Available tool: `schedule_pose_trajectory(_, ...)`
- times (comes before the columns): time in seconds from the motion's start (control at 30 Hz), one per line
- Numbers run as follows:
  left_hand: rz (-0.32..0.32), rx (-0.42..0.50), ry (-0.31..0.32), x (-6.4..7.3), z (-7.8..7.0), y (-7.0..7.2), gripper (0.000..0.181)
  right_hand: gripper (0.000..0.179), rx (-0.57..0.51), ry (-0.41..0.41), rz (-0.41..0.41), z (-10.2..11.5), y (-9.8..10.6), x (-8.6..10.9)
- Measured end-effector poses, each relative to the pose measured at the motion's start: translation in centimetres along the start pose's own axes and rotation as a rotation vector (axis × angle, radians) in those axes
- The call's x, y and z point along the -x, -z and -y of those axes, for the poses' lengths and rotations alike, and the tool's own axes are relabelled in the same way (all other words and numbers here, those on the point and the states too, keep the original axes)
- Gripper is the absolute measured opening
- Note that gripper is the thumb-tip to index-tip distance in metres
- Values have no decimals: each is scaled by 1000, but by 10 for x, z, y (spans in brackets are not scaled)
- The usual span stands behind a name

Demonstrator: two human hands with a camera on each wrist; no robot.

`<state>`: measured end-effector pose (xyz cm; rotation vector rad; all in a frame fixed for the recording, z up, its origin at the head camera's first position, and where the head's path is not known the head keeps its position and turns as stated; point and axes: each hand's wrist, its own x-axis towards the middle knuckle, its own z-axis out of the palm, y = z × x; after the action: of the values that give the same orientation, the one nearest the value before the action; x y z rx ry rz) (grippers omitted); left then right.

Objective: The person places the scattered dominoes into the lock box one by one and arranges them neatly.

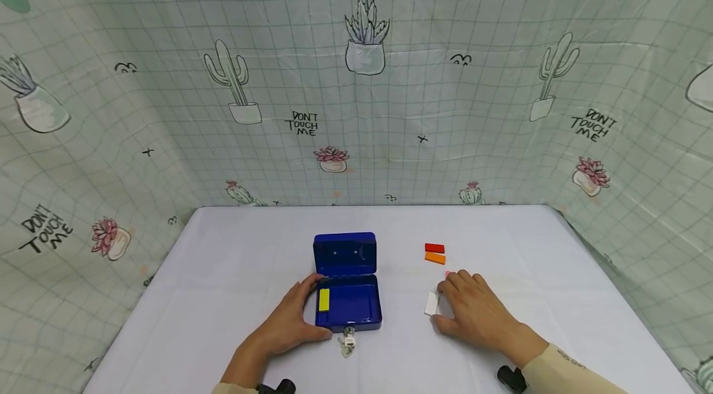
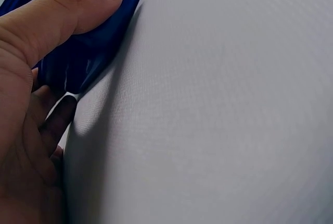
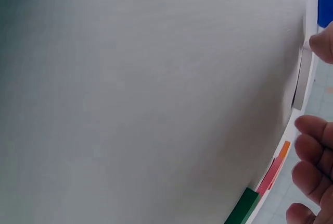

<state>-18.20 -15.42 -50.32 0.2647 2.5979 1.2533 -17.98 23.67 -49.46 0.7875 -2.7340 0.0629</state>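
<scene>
An open blue metal box (image 1: 351,302) stands on the table with its lid (image 1: 345,255) tipped back. Inside it, along the left wall, lies a yellow block (image 1: 324,300). My left hand (image 1: 289,320) grips the box's left side, thumb (image 2: 99,5) on the front wall and fingers reaching toward the back corner. To the right, a white block (image 1: 431,304) lies flat, with my right hand (image 1: 476,310) spread around it. The thumb is right at its near end; in the right wrist view the fingertips (image 3: 309,125) show a small gap from the white block (image 3: 302,78).
Keys (image 1: 347,344) hang at the box's front lock. A red block (image 1: 434,248) and an orange block (image 1: 435,258) lie beyond my right hand. A pink block (image 3: 268,177) and a green block (image 3: 243,208) lie by its fingers, mostly hidden from the head view.
</scene>
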Motion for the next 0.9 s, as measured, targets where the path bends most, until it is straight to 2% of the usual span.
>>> schedule_pose_trajectory(0.23, -4, -3, -1, 0, 0, 0, 112, 43, -18, -4, 42, 0, -2, -5)
schedule_pose_trajectory(0.53, -7, -8, 16, 1, -1, -1, 111, 43, 16, 61, -31, -2, -4, -8)
schedule_pose_trajectory(0.9, -5, -2, 15, 1, -1, 0, 112, 45, 43, 73, -59, -2, -3, -11)
